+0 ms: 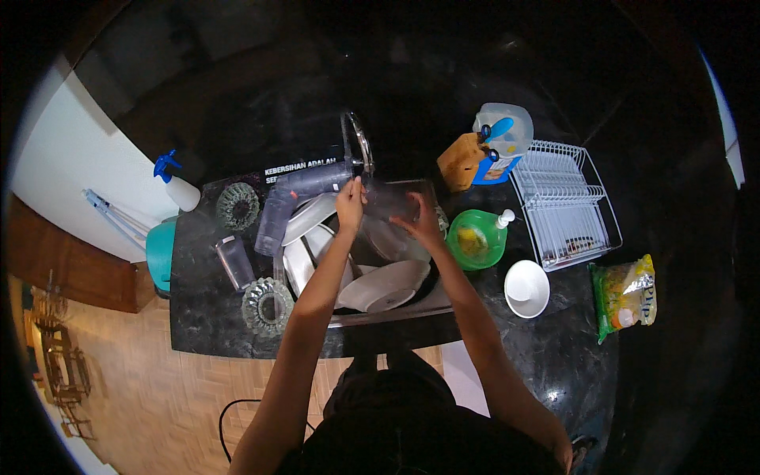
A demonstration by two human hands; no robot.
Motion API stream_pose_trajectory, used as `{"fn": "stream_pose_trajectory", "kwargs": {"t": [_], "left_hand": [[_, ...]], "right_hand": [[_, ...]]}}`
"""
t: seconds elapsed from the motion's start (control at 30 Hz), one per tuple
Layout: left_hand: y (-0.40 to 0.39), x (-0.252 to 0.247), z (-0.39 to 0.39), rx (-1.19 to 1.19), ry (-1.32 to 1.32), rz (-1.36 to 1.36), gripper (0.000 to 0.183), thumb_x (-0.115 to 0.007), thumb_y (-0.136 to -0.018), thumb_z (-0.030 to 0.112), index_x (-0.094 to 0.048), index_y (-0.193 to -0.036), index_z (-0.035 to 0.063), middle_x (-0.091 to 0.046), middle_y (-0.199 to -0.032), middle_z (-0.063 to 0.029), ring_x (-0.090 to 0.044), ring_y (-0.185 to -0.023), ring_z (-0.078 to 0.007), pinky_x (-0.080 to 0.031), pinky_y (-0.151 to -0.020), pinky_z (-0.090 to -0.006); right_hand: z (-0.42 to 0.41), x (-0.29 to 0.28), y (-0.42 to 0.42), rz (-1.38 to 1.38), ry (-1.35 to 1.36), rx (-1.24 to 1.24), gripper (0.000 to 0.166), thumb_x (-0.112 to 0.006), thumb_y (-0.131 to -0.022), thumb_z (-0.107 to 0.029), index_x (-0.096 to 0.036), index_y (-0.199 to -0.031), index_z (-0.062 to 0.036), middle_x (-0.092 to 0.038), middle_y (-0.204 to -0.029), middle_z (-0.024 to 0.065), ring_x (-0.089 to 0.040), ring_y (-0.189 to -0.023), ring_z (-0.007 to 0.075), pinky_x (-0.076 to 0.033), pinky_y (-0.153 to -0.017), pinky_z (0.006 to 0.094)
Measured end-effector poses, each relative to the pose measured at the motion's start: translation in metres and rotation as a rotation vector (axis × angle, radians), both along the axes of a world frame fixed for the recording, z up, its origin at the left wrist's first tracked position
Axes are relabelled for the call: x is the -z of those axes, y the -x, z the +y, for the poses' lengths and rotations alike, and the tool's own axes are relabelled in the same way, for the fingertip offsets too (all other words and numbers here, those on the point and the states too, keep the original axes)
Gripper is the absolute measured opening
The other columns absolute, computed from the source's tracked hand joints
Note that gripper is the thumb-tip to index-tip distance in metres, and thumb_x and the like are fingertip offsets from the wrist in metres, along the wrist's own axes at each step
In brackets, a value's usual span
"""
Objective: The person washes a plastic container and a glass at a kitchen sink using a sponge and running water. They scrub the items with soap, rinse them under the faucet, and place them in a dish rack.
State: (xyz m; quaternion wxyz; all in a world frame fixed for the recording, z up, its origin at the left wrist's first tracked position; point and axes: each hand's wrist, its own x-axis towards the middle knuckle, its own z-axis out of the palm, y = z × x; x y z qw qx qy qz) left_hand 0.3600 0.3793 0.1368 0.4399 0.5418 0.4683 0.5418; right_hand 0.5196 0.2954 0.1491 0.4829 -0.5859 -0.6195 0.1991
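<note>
Over the sink (386,319), a dark see-through tumbler (389,200) lies sideways between my hands, blurred. My right hand (423,221) grips its right end, thumb and fingers around it. My left hand (350,206) is curled at the tumbler's left end, just below the tap (363,142); what its fingers hold is hidden. Below them, a white bowl (386,288) and other white dishes (314,252) lie tilted in the sink. More dark tumblers (276,219) lie along its left and back edge.
Left on the black counter are ribbed glass bowls (238,206) and an upright dark glass (235,263). A spray bottle (181,191) stands behind. Rightward are a green soap container (490,249), white bowl (526,289), knife block (460,160), dish rack (564,208) and plastic packet (622,297).
</note>
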Motion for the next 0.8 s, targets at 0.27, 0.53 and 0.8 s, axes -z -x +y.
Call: {"fn": "stream_pose_trajectory", "kwargs": {"t": [0.27,0.53,0.8], "left_hand": [[0.011,-0.004,-0.046,0.010,-0.349,0.438,0.016,-0.049,-0.081,0.018,-0.054,-0.074,0.0040,-0.051,-0.067,-0.0110,-0.051,-0.066,-0.0257,-0.038,-0.059,-0.0335],[0.007,-0.055,-0.037,-0.046,-0.538,0.445,0.020,-0.067,-0.066,0.014,-0.056,-0.081,0.0046,-0.054,-0.078,-0.0090,-0.050,-0.080,-0.0233,-0.035,-0.075,-0.0352],[0.019,-0.002,-0.036,0.018,-0.106,-0.066,0.061,-0.071,-0.067,0.015,-0.037,-0.116,0.0090,-0.042,-0.108,-0.0070,-0.044,-0.094,-0.0176,-0.041,-0.080,-0.0301]], "right_hand": [[-0.018,0.012,-0.005,-0.478,0.213,-0.182,0.083,-0.076,-0.053,-0.027,-0.032,-0.119,-0.0033,-0.041,-0.115,0.0191,-0.044,-0.105,0.0332,-0.039,-0.087,0.0377],[0.000,0.002,0.012,-0.270,0.042,-0.091,0.086,-0.076,-0.054,-0.023,-0.026,-0.121,-0.0023,-0.041,-0.113,0.0204,-0.043,-0.103,0.0381,-0.041,-0.081,0.0427],[0.013,0.015,0.026,-0.115,-0.028,-0.088,0.088,-0.076,-0.053,-0.023,-0.026,-0.122,-0.0016,-0.040,-0.114,0.0206,-0.038,-0.108,0.0358,-0.033,-0.091,0.0413]]}}
